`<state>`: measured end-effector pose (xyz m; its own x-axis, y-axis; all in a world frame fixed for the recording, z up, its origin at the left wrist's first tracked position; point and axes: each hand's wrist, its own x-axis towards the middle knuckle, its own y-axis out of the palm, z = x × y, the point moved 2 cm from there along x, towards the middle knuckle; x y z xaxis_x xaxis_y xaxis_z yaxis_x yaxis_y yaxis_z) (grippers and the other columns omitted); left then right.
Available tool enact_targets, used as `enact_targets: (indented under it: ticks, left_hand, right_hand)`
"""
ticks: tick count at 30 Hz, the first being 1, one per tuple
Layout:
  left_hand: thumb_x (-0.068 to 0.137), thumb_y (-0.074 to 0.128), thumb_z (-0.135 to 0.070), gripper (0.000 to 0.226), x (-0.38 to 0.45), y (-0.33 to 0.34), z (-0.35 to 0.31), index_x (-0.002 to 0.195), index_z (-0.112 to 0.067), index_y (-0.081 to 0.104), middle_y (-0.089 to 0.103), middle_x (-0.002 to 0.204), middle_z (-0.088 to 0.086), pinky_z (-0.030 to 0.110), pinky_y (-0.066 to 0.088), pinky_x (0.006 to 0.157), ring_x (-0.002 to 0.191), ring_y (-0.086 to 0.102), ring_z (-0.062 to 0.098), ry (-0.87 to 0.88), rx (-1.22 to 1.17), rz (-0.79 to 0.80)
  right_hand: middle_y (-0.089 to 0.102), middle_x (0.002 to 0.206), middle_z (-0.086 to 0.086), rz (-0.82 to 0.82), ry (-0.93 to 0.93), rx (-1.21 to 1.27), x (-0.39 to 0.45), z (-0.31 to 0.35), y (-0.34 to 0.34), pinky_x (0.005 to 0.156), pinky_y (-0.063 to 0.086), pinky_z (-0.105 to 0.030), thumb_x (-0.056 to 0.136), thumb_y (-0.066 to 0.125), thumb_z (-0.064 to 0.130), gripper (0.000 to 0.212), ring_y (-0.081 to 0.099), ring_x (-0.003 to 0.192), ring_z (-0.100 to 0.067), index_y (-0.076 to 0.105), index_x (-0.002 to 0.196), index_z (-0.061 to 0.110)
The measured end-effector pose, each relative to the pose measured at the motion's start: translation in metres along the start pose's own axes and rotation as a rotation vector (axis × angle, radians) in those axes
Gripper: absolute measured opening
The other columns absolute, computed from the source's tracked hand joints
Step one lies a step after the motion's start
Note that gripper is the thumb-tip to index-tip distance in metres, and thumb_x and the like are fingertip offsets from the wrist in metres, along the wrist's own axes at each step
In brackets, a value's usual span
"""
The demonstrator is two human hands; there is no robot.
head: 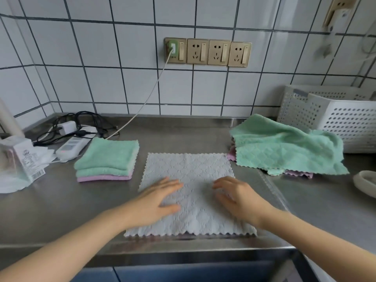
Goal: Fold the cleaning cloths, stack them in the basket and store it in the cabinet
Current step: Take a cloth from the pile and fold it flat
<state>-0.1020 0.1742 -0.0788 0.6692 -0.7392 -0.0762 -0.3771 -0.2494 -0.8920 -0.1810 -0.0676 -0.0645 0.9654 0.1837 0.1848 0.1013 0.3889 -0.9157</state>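
While I monitor the head view, status reads as follows.

Current cloth: I see a pale grey cloth (188, 192) spread flat on the steel tabletop (61, 210), directly in front, its near edge close to the tabletop's front lip; a trace of purple shows under that near edge.
Left hand (156, 200): I read it as flat on the cloth's left half, fingers extended, gripping nothing.
Right hand (238, 198): resting on the cloth's right half, fingers slightly curled and spread, closed on nothing. Both hands are apart, a strip of cloth between them.
Step in hand: I judge this as smoothing prior to the first fold; no fold is made in this cloth yet.
Done: folded stack (106, 159) to the left, two green cloths over one purple, edges aligned.
Left to do: unfolded pile (284, 149) to the right, a rumpled green cloth on top with purple edges beneath.
Basket (333, 119): white, perforated, behind the unfolded pile against the tiled wall; contents not visible to me.
Cabinet: not identifiable; storage not begun.
Progress estimate: folding partly complete; stacking and storing remain.
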Motion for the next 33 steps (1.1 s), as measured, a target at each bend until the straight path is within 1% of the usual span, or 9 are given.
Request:
enact_targets:
  ticks: [4,10,15,19,24,26,29,31,33]
  left_hand:
    - [0.065,0.016,-0.088,0.091,-0.026,0.016,-0.014,0.146,-0.048,0.007,-0.01,0.154,-0.026,0.036,-0.006,0.118,0.141,-0.019,0.0,-0.01,0.208,0.087]
    - [0.063,0.013,-0.088,0.1,-0.022,0.02,-0.038,0.149,-0.038,0.003,-0.009,0.158,-0.011,0.048,0.009,0.118,0.147,-0.005,0.023,-0.117,0.428,0.111]
    - [0.094,0.035,-0.032,0.047,-0.028,0.013,-0.042,0.14,-0.025,0.04,0.035,0.152,-0.003,0.038,0.038,0.106,0.139,0.033,0.024,0.053,0.462,-0.071]
    - [0.087,0.042,-0.001,0.055,-0.038,0.006,-0.011,0.135,-0.027,0.051,0.042,0.145,-0.013,0.029,0.034,0.11,0.134,0.039,0.008,0.054,0.261,-0.172]
    - [0.085,0.057,0.004,0.054,-0.064,-0.007,0.027,0.113,-0.041,0.062,0.053,0.124,-0.029,0.017,0.034,0.108,0.118,0.046,-0.013,-0.018,0.001,-0.315]
    - [0.082,0.064,0.003,0.057,-0.073,-0.011,0.032,0.091,-0.053,0.063,0.06,0.101,-0.04,0.005,0.04,0.093,0.102,0.054,-0.02,-0.051,-0.128,-0.381]
    - [0.072,0.079,-0.034,0.009,-0.088,-0.021,0.023,0.067,-0.039,0.074,0.073,0.081,-0.018,0.006,0.044,0.071,0.074,0.062,-0.01,-0.103,-0.363,-0.4]
    - [0.056,0.076,-0.064,0.045,-0.097,-0.026,0.02,0.069,-0.021,0.075,0.075,0.075,0.002,0.012,0.046,0.063,0.064,0.061,-0.002,-0.107,-0.492,-0.395]
    - [0.064,0.08,-0.048,0.032,-0.097,-0.03,0.014,0.069,-0.016,0.076,0.074,0.072,0.006,0.013,0.048,0.059,0.061,0.063,0.002,-0.127,-0.619,-0.417]
  right_hand:
    - [0.047,0.136,0.003,0.119,-0.078,-0.094,-0.032,0.025,0.007,0.104,0.032,-0.016,0.091,0.041,0.059,0.057,0.048,0.123,-0.012,0.053,0.128,0.017]
    - [0.052,0.129,-0.002,0.08,-0.073,-0.372,-0.032,0.039,0.023,0.097,0.046,-0.038,0.079,0.012,0.08,0.089,0.05,0.118,-0.022,0.053,0.122,0.014]
    - [0.06,0.103,-0.008,0.054,-0.126,-0.437,-0.029,0.038,0.032,0.07,0.055,-0.04,0.091,0.029,0.042,0.046,0.06,0.09,-0.028,0.058,0.102,0.008]
    - [0.054,0.112,-0.007,0.048,-0.071,-0.344,-0.038,0.023,0.018,0.074,0.047,-0.032,0.078,0.04,-0.004,0.04,0.056,0.097,-0.028,0.048,0.115,0.009]
    - [0.065,0.12,0.0,-0.041,0.007,-0.087,-0.056,-0.011,-0.006,0.094,0.04,-0.011,0.072,0.052,-0.01,0.047,0.061,0.109,-0.016,0.068,0.111,0.01]
    - [0.072,0.106,0.005,-0.083,0.055,0.02,-0.064,-0.015,-0.015,0.087,0.042,-0.007,0.068,0.059,-0.003,0.037,0.066,0.099,-0.008,0.075,0.098,0.014]
    - [0.069,0.069,0.011,-0.15,0.168,0.213,-0.076,-0.012,-0.03,0.06,0.044,-0.019,0.079,0.064,0.015,0.01,0.061,0.062,0.0,0.072,0.073,0.017]
    - [0.047,0.051,0.005,-0.115,0.208,0.432,-0.083,-0.007,-0.037,0.048,0.029,-0.019,0.086,0.067,0.012,0.028,0.038,0.047,-0.006,0.058,0.06,0.005]
    - [0.04,0.049,0.001,-0.135,0.25,0.607,-0.083,-0.007,-0.042,0.047,0.027,-0.017,0.086,0.066,0.009,0.033,0.033,0.046,-0.009,0.053,0.057,-0.003]
